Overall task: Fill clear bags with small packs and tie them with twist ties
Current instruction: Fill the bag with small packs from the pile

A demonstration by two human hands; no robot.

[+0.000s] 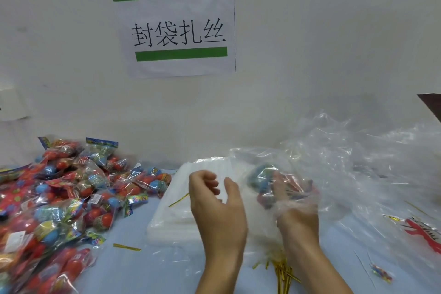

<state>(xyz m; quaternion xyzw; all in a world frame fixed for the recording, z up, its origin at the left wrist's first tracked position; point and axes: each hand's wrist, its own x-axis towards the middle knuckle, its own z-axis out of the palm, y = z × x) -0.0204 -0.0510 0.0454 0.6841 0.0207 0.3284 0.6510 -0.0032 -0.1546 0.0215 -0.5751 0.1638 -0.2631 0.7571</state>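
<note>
Two hands at work: right hand (296, 200) inside clear bag (298, 174), fingers grasping packs (269, 179), seating them; left hand (214, 198) loosely curled, empty, beside mouth. Ties (282, 270) near wrists, handy for closing.

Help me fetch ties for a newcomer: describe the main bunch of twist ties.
Start at the stack of flat clear bags mid-table, then look nearer, between the person's wrists. The bundle of gold twist ties lies there, many thin strips together; the strays elsewhere lie singly.
</note>
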